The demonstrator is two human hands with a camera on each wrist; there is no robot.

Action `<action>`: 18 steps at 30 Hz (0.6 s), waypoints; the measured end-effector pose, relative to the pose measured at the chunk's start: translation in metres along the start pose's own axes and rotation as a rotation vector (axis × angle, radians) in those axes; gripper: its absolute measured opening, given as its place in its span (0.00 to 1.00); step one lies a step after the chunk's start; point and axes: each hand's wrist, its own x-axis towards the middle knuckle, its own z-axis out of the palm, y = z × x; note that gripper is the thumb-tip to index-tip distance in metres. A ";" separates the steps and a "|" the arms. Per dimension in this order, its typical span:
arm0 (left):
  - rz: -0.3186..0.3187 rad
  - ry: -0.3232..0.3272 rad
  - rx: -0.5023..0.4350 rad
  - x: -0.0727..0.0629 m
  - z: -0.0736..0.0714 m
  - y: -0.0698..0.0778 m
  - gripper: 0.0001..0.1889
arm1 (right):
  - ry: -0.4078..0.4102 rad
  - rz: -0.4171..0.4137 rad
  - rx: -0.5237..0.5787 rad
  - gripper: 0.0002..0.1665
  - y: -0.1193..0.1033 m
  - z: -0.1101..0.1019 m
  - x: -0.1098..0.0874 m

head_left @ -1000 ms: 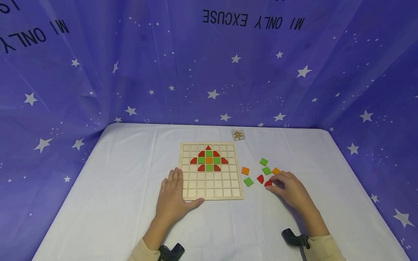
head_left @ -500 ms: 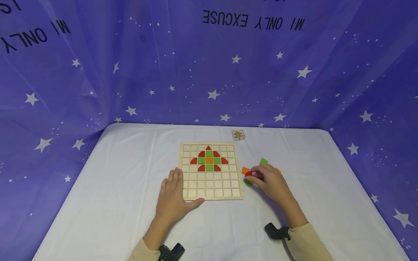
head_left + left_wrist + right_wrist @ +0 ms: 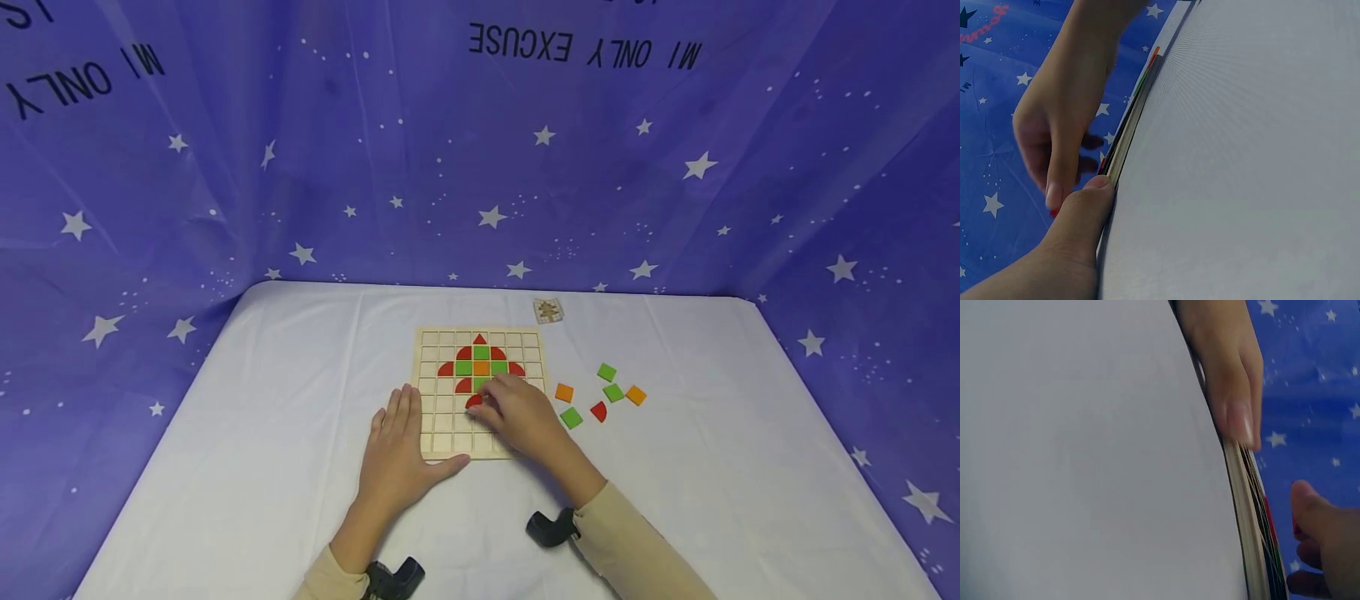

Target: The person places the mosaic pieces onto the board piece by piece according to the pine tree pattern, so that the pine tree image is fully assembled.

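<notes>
My right hand (image 3: 522, 415) pinches a red quarter-circle tile (image 3: 474, 402) between thumb and fingers, over the wooden grid board (image 3: 450, 443). In the left wrist view, a bit of the red tile (image 3: 1054, 212) shows under the thumb. My left hand (image 3: 395, 454) lies along the board's left edge, fingers straight, thumb at its front edge. A pattern of red, green and orange tiles fills cells in the upper middle, topped by a red triangle (image 3: 480, 340). Green squares surround an orange square (image 3: 482, 367), with red quarter-circles (image 3: 464, 386) at the sides. My right hand hides the pattern's lower right part.
Right of the board lie loose tiles: several green squares (image 3: 572, 417), two orange squares (image 3: 636, 395) and a red quarter-circle (image 3: 598, 412). A small card with a tree picture (image 3: 548, 311) lies behind the board. A starry blue curtain (image 3: 420, 167) rises beyond the white table (image 3: 300, 350).
My right hand has picked up a red quarter-circle tile from the loose pieces and carried it left over the board. The left hand stays in place.
</notes>
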 end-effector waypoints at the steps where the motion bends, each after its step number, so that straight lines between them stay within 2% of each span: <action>1: 0.000 -0.001 0.000 0.000 0.000 0.000 0.69 | -0.004 -0.009 -0.012 0.20 -0.005 0.003 0.003; 9: 0.005 0.003 -0.009 0.000 0.001 -0.001 0.69 | 0.007 -0.056 -0.107 0.22 -0.028 0.024 0.015; 13: 0.006 0.004 -0.006 0.000 0.001 -0.001 0.69 | 0.012 -0.040 -0.131 0.22 -0.031 0.028 0.017; 18: 0.009 0.010 0.005 0.000 0.001 -0.001 0.69 | 0.025 -0.015 -0.110 0.22 -0.035 0.029 0.017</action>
